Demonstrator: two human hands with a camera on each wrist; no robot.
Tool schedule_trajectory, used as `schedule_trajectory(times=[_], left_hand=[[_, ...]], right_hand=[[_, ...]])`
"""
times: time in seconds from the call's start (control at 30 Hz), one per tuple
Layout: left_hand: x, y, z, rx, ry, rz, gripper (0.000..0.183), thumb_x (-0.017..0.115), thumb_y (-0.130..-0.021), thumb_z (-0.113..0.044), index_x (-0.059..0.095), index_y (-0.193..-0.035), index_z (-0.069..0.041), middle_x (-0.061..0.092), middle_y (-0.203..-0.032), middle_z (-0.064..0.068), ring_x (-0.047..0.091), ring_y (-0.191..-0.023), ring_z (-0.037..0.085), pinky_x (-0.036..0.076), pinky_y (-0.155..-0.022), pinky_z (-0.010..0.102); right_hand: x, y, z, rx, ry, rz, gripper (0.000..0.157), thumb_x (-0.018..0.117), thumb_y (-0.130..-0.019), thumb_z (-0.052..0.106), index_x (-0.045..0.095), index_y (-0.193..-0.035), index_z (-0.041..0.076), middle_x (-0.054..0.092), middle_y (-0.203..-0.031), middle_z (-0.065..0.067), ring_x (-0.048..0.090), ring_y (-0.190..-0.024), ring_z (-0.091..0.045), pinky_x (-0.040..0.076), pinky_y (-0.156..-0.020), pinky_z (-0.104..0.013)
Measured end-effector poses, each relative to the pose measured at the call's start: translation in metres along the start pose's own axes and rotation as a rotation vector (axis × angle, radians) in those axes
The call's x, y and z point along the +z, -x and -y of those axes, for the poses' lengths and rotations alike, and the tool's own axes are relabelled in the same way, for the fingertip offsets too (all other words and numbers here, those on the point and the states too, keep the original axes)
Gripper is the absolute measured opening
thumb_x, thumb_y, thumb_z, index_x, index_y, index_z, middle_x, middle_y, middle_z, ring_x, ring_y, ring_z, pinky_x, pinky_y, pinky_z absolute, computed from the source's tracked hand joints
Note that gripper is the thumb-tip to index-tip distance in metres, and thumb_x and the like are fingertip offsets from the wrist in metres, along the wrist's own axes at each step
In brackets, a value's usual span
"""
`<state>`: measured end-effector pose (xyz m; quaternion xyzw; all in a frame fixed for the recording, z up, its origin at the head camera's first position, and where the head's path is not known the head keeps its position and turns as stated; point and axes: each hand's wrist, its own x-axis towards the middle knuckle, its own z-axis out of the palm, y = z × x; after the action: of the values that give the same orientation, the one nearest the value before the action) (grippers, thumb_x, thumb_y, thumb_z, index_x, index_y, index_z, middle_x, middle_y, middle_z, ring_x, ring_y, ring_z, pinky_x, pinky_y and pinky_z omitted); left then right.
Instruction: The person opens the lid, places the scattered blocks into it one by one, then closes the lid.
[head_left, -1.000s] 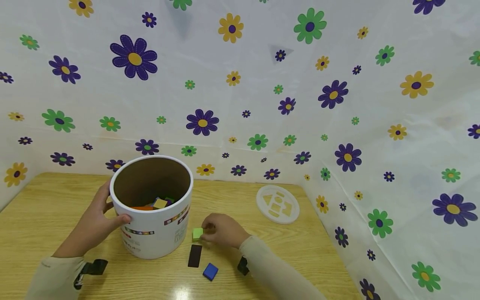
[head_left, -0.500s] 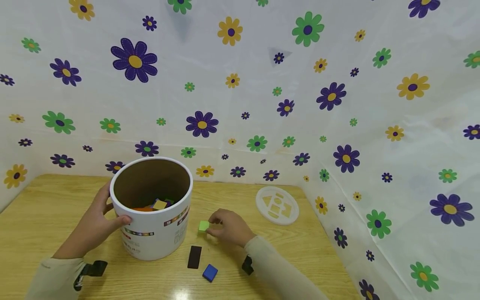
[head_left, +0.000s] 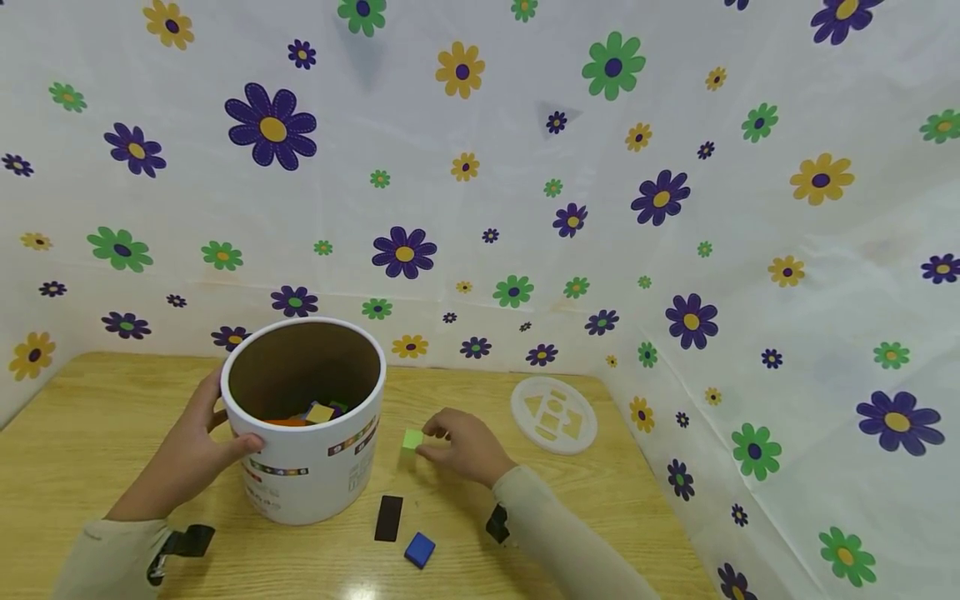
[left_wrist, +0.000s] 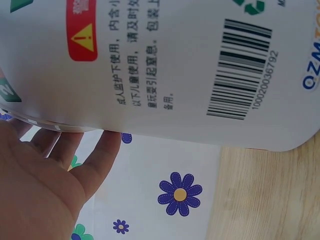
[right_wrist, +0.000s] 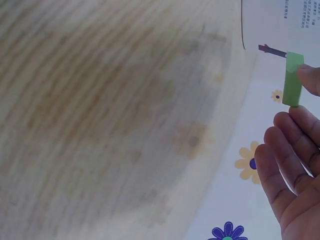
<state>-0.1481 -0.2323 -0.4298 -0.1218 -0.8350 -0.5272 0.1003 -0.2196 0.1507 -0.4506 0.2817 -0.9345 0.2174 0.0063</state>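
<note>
My left hand holds the white round tub, thumb on the near side and fingers at its far left. In the left wrist view the fingers lie along the tub's printed wall. Orange, yellow and other coloured pieces lie inside the tub. To its right, my right hand pinches a small light green block between thumb and fingers. The right wrist view shows this green block edge-on, above the other fingers. A black rectangular tile and a blue square tile lie in front of the tub.
A white round stencil plate with cut-out shapes lies at the back right of the wooden table. Flower-printed sheeting stands behind the table and along its right side.
My right hand has moved slightly away from the tub, to the right and back, carrying the green block. The left hand stays on the tub. The view has tilted a little upward.
</note>
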Motion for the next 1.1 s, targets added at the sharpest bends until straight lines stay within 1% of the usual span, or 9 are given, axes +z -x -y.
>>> schedule_trajectory(times=[0.23, 0.33, 0.47, 0.57, 0.7, 0.8, 0.93, 1.1], left_hand=[[0.0, 0.0, 0.0, 0.001, -0.016, -0.001, 0.102, 0.077, -0.094, -0.035, 0.005, -0.166, -0.037, 0.018, -0.169, 0.016, 0.02, -0.146, 0.05, 0.033, -0.101, 0.085], [0.0, 0.0, -0.001, 0.001, -0.014, -0.002, 0.102, 0.077, -0.094, -0.034, 0.006, -0.166, -0.037, 0.019, -0.168, 0.016, 0.021, -0.146, 0.05, 0.033, -0.1, 0.085], [0.001, 0.001, -0.002, 0.008, -0.01, -0.001, 0.102, 0.078, -0.094, -0.033, 0.006, -0.167, -0.035, 0.019, -0.168, 0.017, 0.021, -0.146, 0.05, 0.033, -0.1, 0.085], [0.001, 0.001, -0.003, 0.011, -0.012, -0.001, 0.102, 0.078, -0.094, -0.033, 0.006, -0.167, -0.034, 0.019, -0.168, 0.017, 0.021, -0.145, 0.051, 0.033, -0.101, 0.085], [0.0, 0.001, -0.003, 0.007, -0.016, 0.0, 0.102, 0.078, -0.094, -0.034, 0.006, -0.167, -0.035, 0.019, -0.168, 0.017, 0.021, -0.145, 0.051, 0.033, -0.101, 0.085], [0.0, 0.001, -0.002, 0.003, -0.017, -0.001, 0.102, 0.078, -0.094, -0.034, 0.006, -0.167, -0.036, 0.019, -0.168, 0.016, 0.021, -0.146, 0.051, 0.033, -0.101, 0.085], [0.0, 0.0, -0.001, 0.003, -0.016, 0.0, 0.103, 0.078, -0.093, -0.034, 0.006, -0.166, -0.036, 0.018, -0.169, 0.015, 0.02, -0.147, 0.051, 0.033, -0.101, 0.085], [0.0, 0.0, 0.0, 0.013, -0.012, 0.0, 0.104, 0.079, -0.093, -0.032, 0.006, -0.166, -0.037, 0.017, -0.169, 0.015, 0.019, -0.148, 0.052, 0.033, -0.101, 0.085]], right_hand=[[-0.011, -0.007, 0.002, -0.011, -0.016, -0.091, 0.029, 0.076, -0.096, 0.036, 0.074, -0.114, 0.013, 0.072, -0.11, 0.001, 0.066, -0.096, -0.013, 0.059, -0.084, -0.027], [-0.015, -0.011, 0.003, -0.02, -0.028, -0.115, 0.028, 0.076, -0.096, 0.033, 0.074, -0.114, 0.012, 0.072, -0.111, -0.001, 0.067, -0.097, -0.016, 0.059, -0.084, -0.028], [-0.021, -0.016, 0.004, -0.023, -0.012, -0.144, 0.028, 0.076, -0.096, 0.034, 0.073, -0.115, 0.012, 0.072, -0.111, -0.001, 0.067, -0.098, -0.017, 0.059, -0.083, -0.027], [-0.026, -0.019, 0.008, -0.024, -0.004, -0.2, 0.029, 0.076, -0.096, 0.032, 0.072, -0.116, 0.011, 0.071, -0.111, -0.002, 0.068, -0.098, -0.017, 0.06, -0.083, -0.027], [-0.035, -0.024, 0.016, -0.061, -0.039, -0.31, 0.029, 0.077, -0.096, 0.026, 0.071, -0.116, 0.007, 0.071, -0.109, -0.005, 0.068, -0.096, -0.021, 0.062, -0.082, -0.031], [-0.042, -0.028, 0.023, -0.097, -0.065, -0.367, 0.027, 0.076, -0.096, 0.023, 0.071, -0.116, 0.006, 0.07, -0.109, -0.006, 0.067, -0.094, -0.02, 0.063, -0.082, -0.035], [-0.049, -0.032, 0.03, -0.128, -0.084, -0.399, 0.026, 0.076, -0.096, 0.023, 0.07, -0.116, 0.007, 0.069, -0.109, -0.007, 0.066, -0.095, -0.018, 0.063, -0.082, -0.036], [-0.055, -0.035, 0.035, -0.18, -0.076, -0.433, 0.027, 0.077, -0.096, 0.023, 0.069, -0.117, 0.007, 0.069, -0.11, -0.008, 0.067, -0.094, -0.019, 0.063, -0.081, -0.03]])
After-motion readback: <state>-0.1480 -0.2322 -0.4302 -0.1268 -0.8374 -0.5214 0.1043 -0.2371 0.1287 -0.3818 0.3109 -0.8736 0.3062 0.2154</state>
